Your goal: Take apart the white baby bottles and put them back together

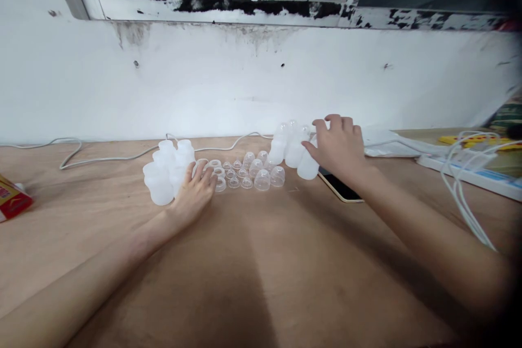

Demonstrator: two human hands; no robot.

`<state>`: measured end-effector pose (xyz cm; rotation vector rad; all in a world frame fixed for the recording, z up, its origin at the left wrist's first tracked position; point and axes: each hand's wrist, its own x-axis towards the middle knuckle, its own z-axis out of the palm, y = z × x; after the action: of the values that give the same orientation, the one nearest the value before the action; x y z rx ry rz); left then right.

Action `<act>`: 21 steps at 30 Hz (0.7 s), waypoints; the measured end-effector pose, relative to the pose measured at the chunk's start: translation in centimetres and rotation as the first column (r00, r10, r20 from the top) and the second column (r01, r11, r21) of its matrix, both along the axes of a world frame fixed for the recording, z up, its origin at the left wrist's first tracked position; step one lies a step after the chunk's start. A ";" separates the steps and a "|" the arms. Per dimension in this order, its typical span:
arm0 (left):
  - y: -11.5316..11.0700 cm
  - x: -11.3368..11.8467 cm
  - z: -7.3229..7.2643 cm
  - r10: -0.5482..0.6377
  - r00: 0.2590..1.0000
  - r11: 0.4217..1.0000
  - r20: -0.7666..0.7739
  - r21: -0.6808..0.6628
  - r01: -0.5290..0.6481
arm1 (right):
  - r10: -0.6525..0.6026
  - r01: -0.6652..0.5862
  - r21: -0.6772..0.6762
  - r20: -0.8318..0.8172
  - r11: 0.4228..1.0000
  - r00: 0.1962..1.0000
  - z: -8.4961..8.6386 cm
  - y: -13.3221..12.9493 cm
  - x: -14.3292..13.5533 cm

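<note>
Standing beside the right hand, whose thumb and fingers part, teat-topped bottles look assembled, while rings, teats, domes and bare bottles sit unjoined near the left hand, neither hand's grip being clear.

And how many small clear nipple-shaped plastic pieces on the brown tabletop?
6 nipple-shaped pieces: two each in back, middle and front rows, left of the taller clear plastic domes. The left hand may hide others.
</note>
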<state>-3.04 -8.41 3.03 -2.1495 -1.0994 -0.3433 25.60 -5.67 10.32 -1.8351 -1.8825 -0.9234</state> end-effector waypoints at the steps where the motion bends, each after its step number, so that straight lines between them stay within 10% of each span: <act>1: -0.1 0.1 0.0 -0.011 1.000 1.000 0.015 -0.006 0.011 | -0.034 0.033 -0.055 -0.015 0.998 0.999 0.0 0.4 0.9; 7: -0.9 0.8 0.6 -0.097 0.993 0.994 0.068 -0.040 0.099 | -0.102 0.078 -0.295 -0.066 0.952 0.993 -0.4 0.8 3.3; 14: -2.4 1.5 2.2 -0.248 0.941 0.958 0.229 -0.086 0.273 | 0.109 -0.173 -0.439 -0.168 0.882 0.980 2.1 -3.3 1.1; 21: -4.5 2.8 3.1 -0.224 0.886 0.859 0.406 -0.347 0.376 | 0.201 -0.686 -0.488 -0.717 0.539 0.668 -1.1 -6.8 -5.9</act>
<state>-0.28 -12.93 6.15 -2.7375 -1.0923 -0.7214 19.67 -12.45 9.24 -1.4796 -2.2540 0.6822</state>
